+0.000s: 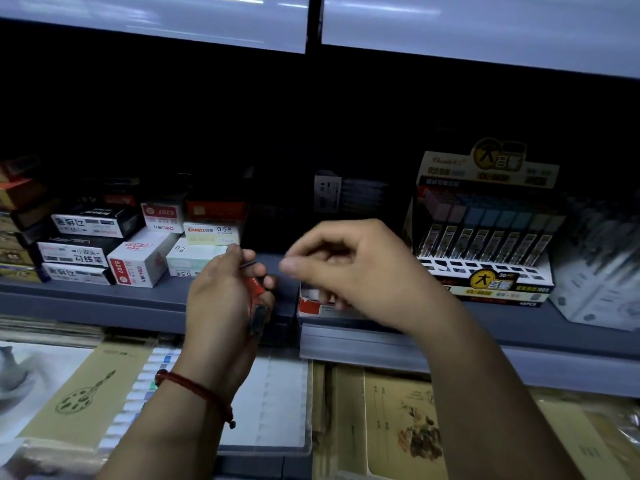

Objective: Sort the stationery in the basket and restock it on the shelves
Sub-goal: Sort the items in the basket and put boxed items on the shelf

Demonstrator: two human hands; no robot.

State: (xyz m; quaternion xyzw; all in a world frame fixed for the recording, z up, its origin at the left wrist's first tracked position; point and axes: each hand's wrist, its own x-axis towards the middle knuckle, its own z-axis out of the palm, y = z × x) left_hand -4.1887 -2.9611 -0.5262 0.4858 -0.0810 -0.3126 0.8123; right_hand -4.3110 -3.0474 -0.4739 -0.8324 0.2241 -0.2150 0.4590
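Hands meet just before the shelf (86,299): the left hand (221,306) grips a red-and-black pen (258,294), while the right hand (349,268) curls beside it, whether pinching anything is unclear. A loose hold could drop the pen onto the notebooks (398,427) below.

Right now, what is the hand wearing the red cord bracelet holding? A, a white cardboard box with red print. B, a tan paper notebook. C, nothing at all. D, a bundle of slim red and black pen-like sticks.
D: the left hand grips the bundle of slim red and black pen-like sticks in front of the grey shelf.
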